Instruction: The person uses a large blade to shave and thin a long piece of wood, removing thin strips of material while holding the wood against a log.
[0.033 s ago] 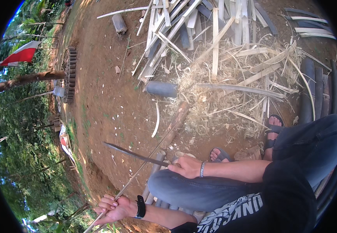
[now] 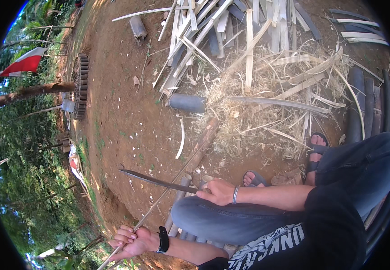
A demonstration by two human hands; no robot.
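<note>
My left hand [image 2: 132, 240], with a black watch at the wrist, is closed round a long thin bamboo strip [image 2: 150, 211]. The strip slants from the lower edge up to a short brown log [image 2: 206, 136] on the ground. In my right hand [image 2: 218, 192], beside my bent knee, is the handle of a machete [image 2: 146, 178]. Its long dark blade points left and crosses the strip between my two hands. The blade appears to touch the strip, but I cannot tell for sure.
Curly bamboo shavings [image 2: 249, 119] cover the ground past the log. Split bamboo slats [image 2: 199, 33] lie heaped at the top, near a dark bamboo section [image 2: 187, 103]. Bamboo poles [image 2: 356, 105] stretch along the right. A red and white flag [image 2: 26, 62] hangs by the trees at left.
The machete blade has tilted a little, its tip slightly lower and its flat side showing more. My right hand has shifted very slightly right. My left hand and the strip look almost unmoved.
</note>
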